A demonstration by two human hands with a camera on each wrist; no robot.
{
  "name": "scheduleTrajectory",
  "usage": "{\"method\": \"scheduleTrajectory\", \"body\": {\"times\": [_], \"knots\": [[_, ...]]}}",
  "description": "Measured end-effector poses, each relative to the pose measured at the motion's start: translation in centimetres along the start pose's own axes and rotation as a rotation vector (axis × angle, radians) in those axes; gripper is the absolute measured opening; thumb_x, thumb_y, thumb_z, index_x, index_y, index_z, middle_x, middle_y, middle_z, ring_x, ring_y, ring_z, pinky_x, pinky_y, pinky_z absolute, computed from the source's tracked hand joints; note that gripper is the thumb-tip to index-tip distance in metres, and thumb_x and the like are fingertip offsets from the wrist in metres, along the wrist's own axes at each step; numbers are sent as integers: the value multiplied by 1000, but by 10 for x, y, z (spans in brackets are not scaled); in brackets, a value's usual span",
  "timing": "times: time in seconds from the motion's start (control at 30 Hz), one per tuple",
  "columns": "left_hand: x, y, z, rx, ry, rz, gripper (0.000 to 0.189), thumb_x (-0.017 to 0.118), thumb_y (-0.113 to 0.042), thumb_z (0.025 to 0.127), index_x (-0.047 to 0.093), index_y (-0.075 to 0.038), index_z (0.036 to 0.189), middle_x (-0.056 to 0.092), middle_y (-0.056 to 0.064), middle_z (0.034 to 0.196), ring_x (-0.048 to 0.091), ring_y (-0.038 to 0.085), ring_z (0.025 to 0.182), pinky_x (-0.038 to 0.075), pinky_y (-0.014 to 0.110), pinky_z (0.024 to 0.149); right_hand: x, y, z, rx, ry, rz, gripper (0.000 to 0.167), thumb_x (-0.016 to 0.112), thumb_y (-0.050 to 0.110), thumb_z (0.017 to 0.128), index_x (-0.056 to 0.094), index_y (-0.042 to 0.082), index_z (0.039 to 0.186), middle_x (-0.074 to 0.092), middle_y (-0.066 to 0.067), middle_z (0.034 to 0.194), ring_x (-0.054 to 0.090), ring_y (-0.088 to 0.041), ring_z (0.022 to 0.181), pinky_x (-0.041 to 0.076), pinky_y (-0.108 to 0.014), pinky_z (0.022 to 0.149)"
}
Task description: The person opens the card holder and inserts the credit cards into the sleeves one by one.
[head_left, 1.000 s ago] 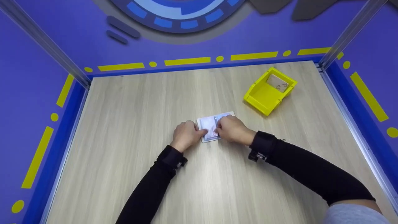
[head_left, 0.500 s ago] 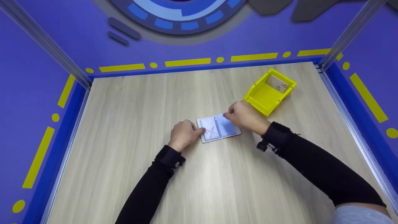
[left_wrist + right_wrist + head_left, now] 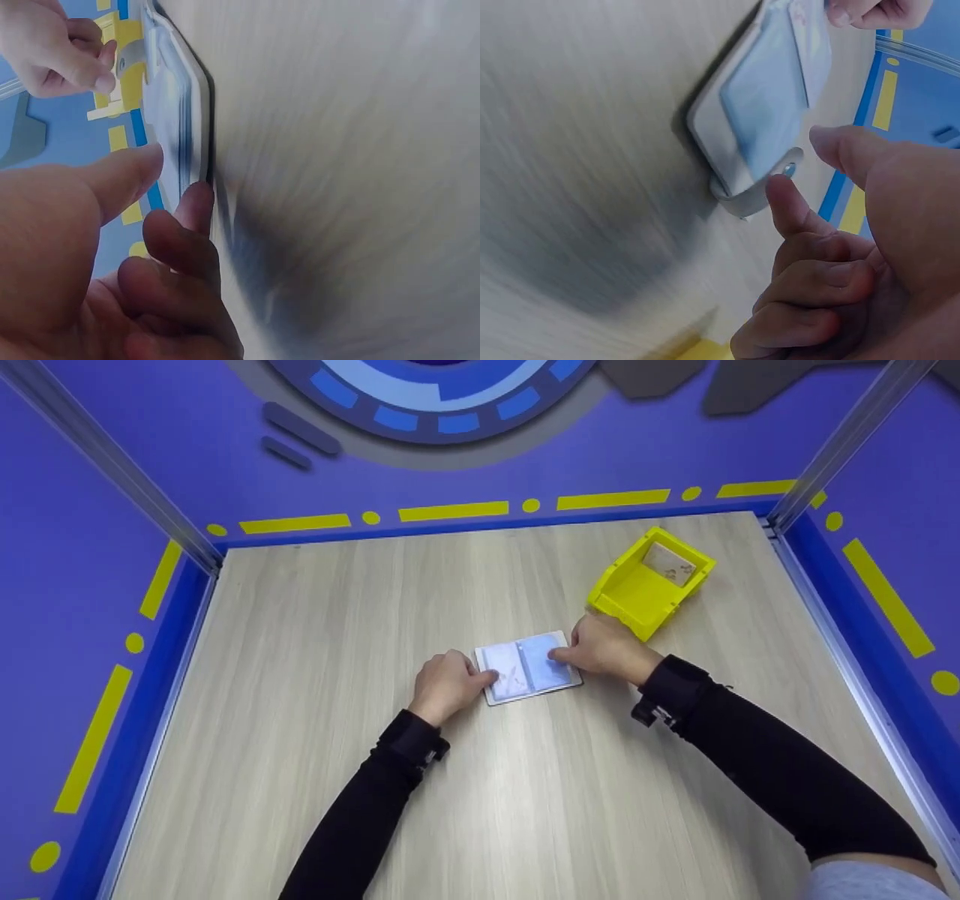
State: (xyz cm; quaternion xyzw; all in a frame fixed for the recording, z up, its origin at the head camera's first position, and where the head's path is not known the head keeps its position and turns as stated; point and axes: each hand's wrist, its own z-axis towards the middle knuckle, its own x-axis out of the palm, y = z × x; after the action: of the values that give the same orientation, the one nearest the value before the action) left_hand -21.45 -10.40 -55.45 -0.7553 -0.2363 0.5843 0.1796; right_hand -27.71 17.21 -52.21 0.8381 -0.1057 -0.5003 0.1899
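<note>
A small card holder (image 3: 540,669) lies spread flat on the table, pale sleeves showing and a printed card in its left half. My left hand (image 3: 447,682) grips its left edge, thumb over the page and index finger at the border in the left wrist view. At the right edge is my right hand (image 3: 609,645). In the right wrist view a strap (image 3: 746,201) with a metal snap (image 3: 789,169) curls up from the holder. The right index fingertip is right at this strap; a gap shows between it and the thumb, and the other fingers are curled.
A yellow bin (image 3: 637,601) stands just beyond my right hand, with a card (image 3: 670,564) leaning inside against its back wall. Blue panels with yellow marks (image 3: 450,510) bound the wooden table (image 3: 337,615) at the back and sides.
My right hand has moved from the middle of the card holder to its right edge, uncovering the blue right page. The left hand has stayed at the left edge.
</note>
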Motion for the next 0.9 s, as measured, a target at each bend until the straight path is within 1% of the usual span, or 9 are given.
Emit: {"method": "scheduleTrajectory", "body": {"times": [0.1,0.2,0.23,0.33,0.43,0.47,0.67,0.83,0.9], "knots": [[2,-1,0,-7,-2,4,47,86,-53,93,68,-19,66,57,-6,67,54,17,65,40,33,61,2,-3,1,29,34,-13,50,79,53,98,64,16,68,46,4,58,43,-13,53,31,-29,51],[4,-2,0,-6,-12,1,45,88,-52,92,69,-19,66,59,-6,68,55,17,66,40,33,63,2,-7,-1,49,54,-23,45,73,47,101,66,15,71,47,4,59,45,-15,55,33,-29,52],[3,-3,0,-5,-14,0,45,88,-51,91,69,-19,66,59,-6,68,55,17,66,40,33,63,1,-8,-2,47,56,-30,42,71,45,102,69,14,74,47,3,60,46,-16,56,35,-29,53],[2,-3,1,-3,-19,2,45,88,-51,91,68,-19,66,59,-6,69,56,17,67,40,33,63,-5,-11,-6,30,63,-63,38,64,38,103,72,12,78,48,2,62,49,-17,59,37,-31,55],[1,-2,1,-3,-17,1,45,88,-49,92,67,-19,66,59,-6,70,56,17,68,40,33,64,-12,-11,-11,13,73,-81,36,61,35,105,74,10,82,51,1,65,51,-18,62,40,-32,57],[1,-2,1,1,-21,0,44,88,-49,92,67,-19,67,59,-5,70,56,17,68,40,33,64,-14,-10,-12,5,77,-83,37,60,33,105,72,10,79,50,1,64,50,-18,60,39,-32,57],[1,-3,-1,18,-36,1,42,86,-47,94,67,-19,68,60,-4,73,56,18,70,40,33,64,-27,-9,-21,-33,68,-66,38,60,30,108,69,9,78,46,2,64,48,-18,62,37,-32,59],[0,-4,-2,12,-27,0,42,86,-47,94,68,-19,69,61,-4,73,56,18,70,41,33,64,-33,-7,-26,-59,73,-46,37,60,31,111,76,5,91,49,1,69,52,-19,69,40,-33,64],[0,-4,-2,11,-26,2,42,86,-47,94,68,-19,69,61,-4,73,57,18,70,41,33,64,-34,-7,-26,-73,81,-54,37,59,29,112,76,4,92,50,0,70,52,-19,70,41,-33,66]]}}
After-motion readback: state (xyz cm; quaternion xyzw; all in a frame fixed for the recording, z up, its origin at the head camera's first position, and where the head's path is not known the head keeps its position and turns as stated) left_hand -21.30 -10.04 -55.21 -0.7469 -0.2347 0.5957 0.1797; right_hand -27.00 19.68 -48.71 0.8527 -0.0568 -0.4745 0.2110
